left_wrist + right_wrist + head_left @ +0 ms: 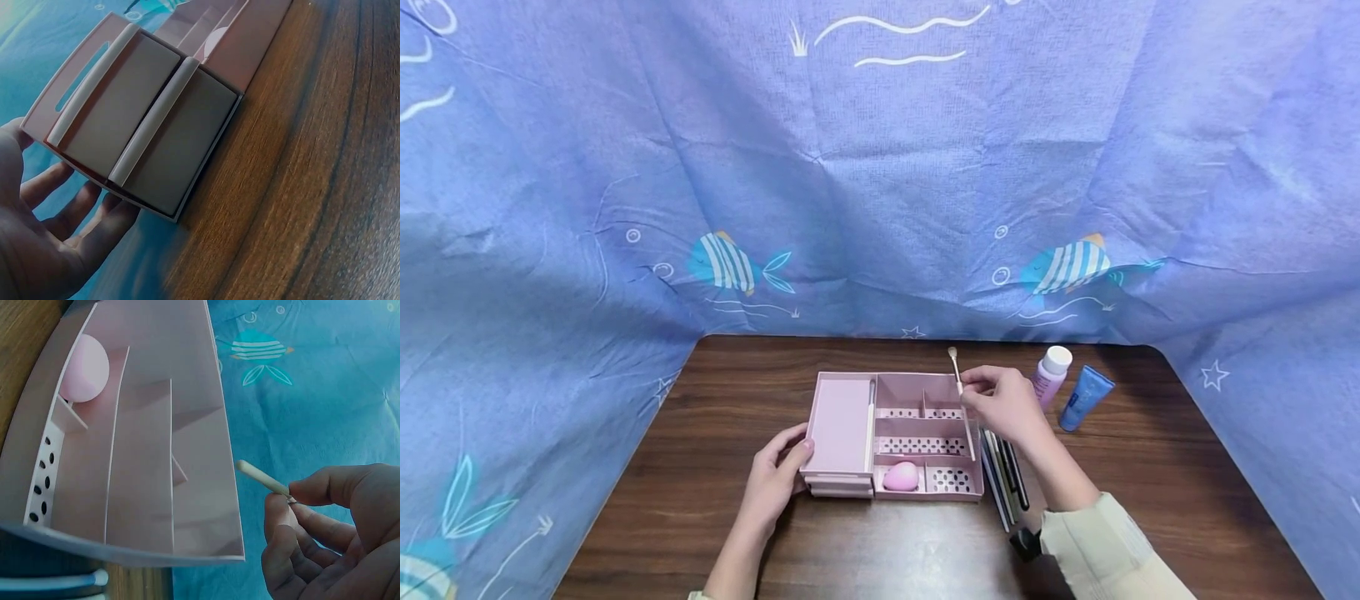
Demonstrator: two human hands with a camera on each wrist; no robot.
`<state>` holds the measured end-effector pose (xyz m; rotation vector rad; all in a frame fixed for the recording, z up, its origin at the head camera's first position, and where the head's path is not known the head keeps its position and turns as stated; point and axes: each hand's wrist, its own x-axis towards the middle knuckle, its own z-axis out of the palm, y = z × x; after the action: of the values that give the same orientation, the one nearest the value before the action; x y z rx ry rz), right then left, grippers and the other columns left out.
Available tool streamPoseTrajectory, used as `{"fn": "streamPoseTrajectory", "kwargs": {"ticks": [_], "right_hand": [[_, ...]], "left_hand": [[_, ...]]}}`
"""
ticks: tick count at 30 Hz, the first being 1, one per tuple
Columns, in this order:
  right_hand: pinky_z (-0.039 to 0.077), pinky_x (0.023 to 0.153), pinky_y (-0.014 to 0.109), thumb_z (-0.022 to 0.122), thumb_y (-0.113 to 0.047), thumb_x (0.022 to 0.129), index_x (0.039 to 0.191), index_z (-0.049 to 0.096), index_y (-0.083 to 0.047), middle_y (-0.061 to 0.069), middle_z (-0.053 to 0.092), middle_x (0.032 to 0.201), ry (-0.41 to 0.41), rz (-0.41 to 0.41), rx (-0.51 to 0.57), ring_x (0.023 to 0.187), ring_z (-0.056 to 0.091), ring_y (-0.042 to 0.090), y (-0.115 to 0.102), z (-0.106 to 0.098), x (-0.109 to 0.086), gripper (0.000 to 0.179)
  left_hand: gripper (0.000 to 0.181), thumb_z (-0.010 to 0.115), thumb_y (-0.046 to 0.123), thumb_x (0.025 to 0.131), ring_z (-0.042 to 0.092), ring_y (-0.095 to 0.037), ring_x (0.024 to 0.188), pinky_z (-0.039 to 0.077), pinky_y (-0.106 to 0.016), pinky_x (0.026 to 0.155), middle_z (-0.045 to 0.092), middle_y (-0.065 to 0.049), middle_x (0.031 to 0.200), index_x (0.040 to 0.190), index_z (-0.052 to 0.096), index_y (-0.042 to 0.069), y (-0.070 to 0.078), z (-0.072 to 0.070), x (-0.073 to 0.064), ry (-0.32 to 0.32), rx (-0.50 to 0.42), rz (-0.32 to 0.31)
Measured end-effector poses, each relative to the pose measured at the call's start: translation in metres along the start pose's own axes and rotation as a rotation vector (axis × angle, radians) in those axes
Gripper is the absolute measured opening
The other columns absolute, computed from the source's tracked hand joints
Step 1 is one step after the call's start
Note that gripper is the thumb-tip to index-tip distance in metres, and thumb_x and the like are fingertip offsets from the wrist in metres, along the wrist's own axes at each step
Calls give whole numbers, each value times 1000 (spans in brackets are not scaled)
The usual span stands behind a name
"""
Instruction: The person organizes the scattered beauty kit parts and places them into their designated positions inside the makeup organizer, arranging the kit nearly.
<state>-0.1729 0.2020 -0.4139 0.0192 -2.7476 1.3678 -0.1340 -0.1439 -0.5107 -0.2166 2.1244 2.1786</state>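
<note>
A pink organizer box (842, 425) with two drawers (175, 140) at its front stands on the table. My left hand (775, 475) grips its left side, thumb at the top edge and fingers along the side wall. Over the right end of the box, my right hand (1003, 400) pinches a slim makeup brush (956, 367) between thumb and fingertips. Its bristles point up and away, and its pale handle (259, 475) slants down over the compartments. A pink makeup sponge (901, 477) sits in a front compartment. Another brush (871, 425) stands in the narrow slot beside the lid.
Several slim dark and white sticks (1004, 479) lie on the table just right of the box. A pink bottle (1049, 379) with a white cap and a blue tube (1085, 400) stand behind my right hand. A blue fish-print cloth (880, 208) hangs around the wooden table (700, 433).
</note>
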Motion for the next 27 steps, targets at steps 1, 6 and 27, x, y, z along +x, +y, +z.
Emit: {"fn": "streamPoseTrajectory", "kwargs": {"ticks": [1, 6, 27], "right_hand": [[59, 58, 24, 64, -4, 83, 106, 76, 1, 7, 75, 83, 0, 1, 13, 66, 69, 10, -1, 2, 1, 27], [61, 60, 27, 69, -4, 83, 106, 76, 1, 9, 76, 84, -17, 24, 89, 66, 72, 15, -9, 14, 6, 24], [64, 58, 39, 78, 4, 79, 108, 70, 5, 12, 75, 82, -169, 147, 415, 60, 70, 19, -58, 71, 21, 31]], "left_hand": [[42, 64, 22, 102, 72, -22, 85, 65, -39, 73, 64, -21, 121, 141, 60, 7, 0, 0, 0, 0, -1, 0], [41, 64, 19, 102, 72, -22, 84, 65, -39, 71, 65, -20, 119, 140, 60, 6, 0, -1, 1, -1, -13, 9], [42, 65, 20, 101, 72, -20, 86, 65, -39, 72, 64, -21, 121, 140, 60, 3, 2, 0, 2, -8, -8, 12]]}}
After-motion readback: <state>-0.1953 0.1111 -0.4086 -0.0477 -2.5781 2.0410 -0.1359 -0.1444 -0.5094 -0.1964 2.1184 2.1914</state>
